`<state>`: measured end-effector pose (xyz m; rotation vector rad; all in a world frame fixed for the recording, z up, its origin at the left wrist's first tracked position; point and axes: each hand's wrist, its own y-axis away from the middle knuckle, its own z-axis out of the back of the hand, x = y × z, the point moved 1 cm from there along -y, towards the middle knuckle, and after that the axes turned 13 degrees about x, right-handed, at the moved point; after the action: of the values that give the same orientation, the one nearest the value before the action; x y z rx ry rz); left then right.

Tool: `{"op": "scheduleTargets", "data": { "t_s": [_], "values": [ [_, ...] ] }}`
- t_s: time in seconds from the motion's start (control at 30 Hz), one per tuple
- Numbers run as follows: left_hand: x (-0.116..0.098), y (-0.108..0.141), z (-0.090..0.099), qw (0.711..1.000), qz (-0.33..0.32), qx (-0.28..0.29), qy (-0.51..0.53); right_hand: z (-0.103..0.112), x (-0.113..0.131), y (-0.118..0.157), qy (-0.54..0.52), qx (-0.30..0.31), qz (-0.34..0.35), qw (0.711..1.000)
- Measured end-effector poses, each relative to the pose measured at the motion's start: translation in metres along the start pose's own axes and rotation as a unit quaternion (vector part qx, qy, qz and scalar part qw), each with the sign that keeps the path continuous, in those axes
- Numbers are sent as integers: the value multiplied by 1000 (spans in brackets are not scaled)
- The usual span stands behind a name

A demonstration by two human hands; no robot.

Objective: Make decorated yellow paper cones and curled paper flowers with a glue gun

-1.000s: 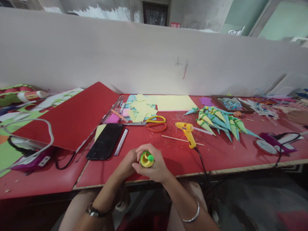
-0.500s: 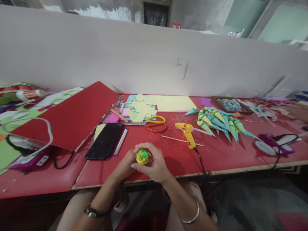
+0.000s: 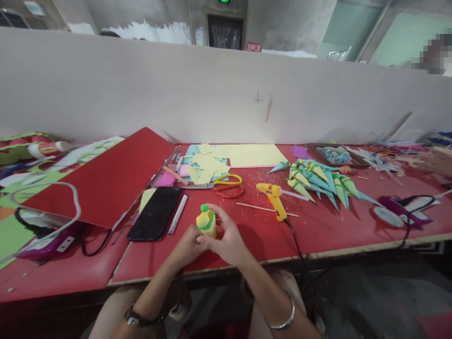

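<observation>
Between my hands is a yellow paper cone (image 3: 209,230) with a green band round its wide end and a green pom-pom (image 3: 204,207) at the top. My left hand (image 3: 190,244) is closed around its lower left side, where the fingers are partly hidden. Thumb and fingers of my right hand (image 3: 229,237) curl round it from the right. The cone's tip is out of sight behind the hands. To the right lies a yellow glue gun (image 3: 276,201) with a clear glue stick in its back. Beyond it is a pile of blue and yellow paper cones (image 3: 319,181) trimmed in green.
Scissors (image 3: 228,185), a black phone (image 3: 155,214) and a marker (image 3: 178,214) lie left of centre, below yellow paper scraps (image 3: 208,162). A wooden stick (image 3: 266,209) lies near the glue gun, whose cord crosses the table edge. Another person's hand (image 3: 436,162) is far right.
The cone has tilted from pointing its open end at me to standing more upright, showing its side. Both hands have turned with it. The view has shifted slightly upward.
</observation>
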<state>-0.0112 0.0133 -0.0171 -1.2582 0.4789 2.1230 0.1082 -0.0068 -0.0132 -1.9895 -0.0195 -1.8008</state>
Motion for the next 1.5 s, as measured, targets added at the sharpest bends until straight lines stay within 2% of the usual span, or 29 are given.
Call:
{"op": "scheduleTargets", "data": {
  "t_s": [0.1, 0.27, 0.47, 0.63, 0.8, 1.13, 1.23, 1.33, 1.37, 1.43, 1.5],
  "values": [
    [-2, 0, 1, 999, 1, 6, 46, 2, 1, -2, 32, -2, -13, 999],
    [-6, 1, 5, 993, 10, 28, 117, 4, -3, -6, -57, 9, -47, 997],
    [-4, 1, 7, 986, 24, 34, 160, 6, -13, -7, -58, 16, -46, 997],
    [4, 0, 5, 987, 41, 17, 157, 6, -17, -6, -31, 8, -28, 999],
    [-2, -3, 7, 990, 38, 11, 136, 7, -16, -9, -3, -11, -14, 1000],
    [-4, -5, 10, 997, 0, 13, 70, 12, 8, -10, 52, -8, 16, 998],
    [-13, -6, 10, 999, -13, -6, 52, 19, 23, -3, 46, -15, 15, 999],
    [-34, 10, 12, 998, -30, -41, 31, 35, 47, 13, 60, -38, 25, 997],
    [-41, 21, 12, 998, -39, -40, 18, 42, 56, 20, 68, -36, 23, 997],
    [-50, 48, 6, 994, -86, -32, -56, 58, 73, 34, 63, -70, 30, 995],
    [-50, 76, -6, 985, -111, -64, -119, 76, 88, 47, 59, -99, 51, 992]
  ]
}}
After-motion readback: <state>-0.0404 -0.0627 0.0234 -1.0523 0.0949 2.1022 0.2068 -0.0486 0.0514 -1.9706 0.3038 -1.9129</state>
